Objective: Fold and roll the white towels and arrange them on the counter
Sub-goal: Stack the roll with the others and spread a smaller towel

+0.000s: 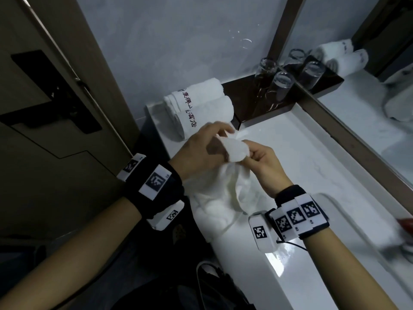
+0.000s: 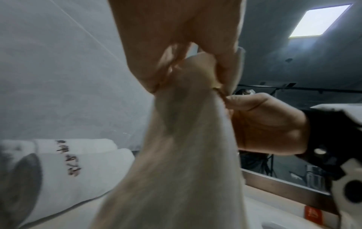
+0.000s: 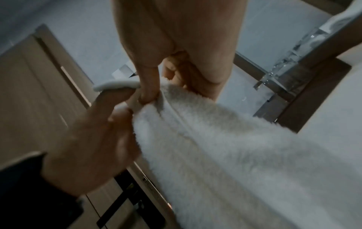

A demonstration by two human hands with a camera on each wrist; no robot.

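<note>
A loose white towel (image 1: 223, 191) hangs from both hands above the white counter (image 1: 312, 175), its lower part bunched on the counter's near left edge. My left hand (image 1: 201, 151) pinches the towel's top edge, and my right hand (image 1: 259, 162) pinches the same edge right beside it. The left wrist view shows the towel (image 2: 186, 155) draping down from the left hand (image 2: 188, 65), with the right hand (image 2: 262, 124) at its side. In the right wrist view the right hand (image 3: 156, 91) grips the fluffy towel (image 3: 225, 155). Two rolled towels (image 1: 201, 106) with printed lettering lie at the counter's back left.
Three upturned drinking glasses (image 1: 281, 83) stand on a dark tray (image 1: 245, 99) against the mirror (image 1: 368, 86). A wooden door (image 1: 44, 97) with a black handle is at the left. A basin rim (image 1: 335, 198) lies at the right. A red object (image 1: 405, 222) sits at the far right edge.
</note>
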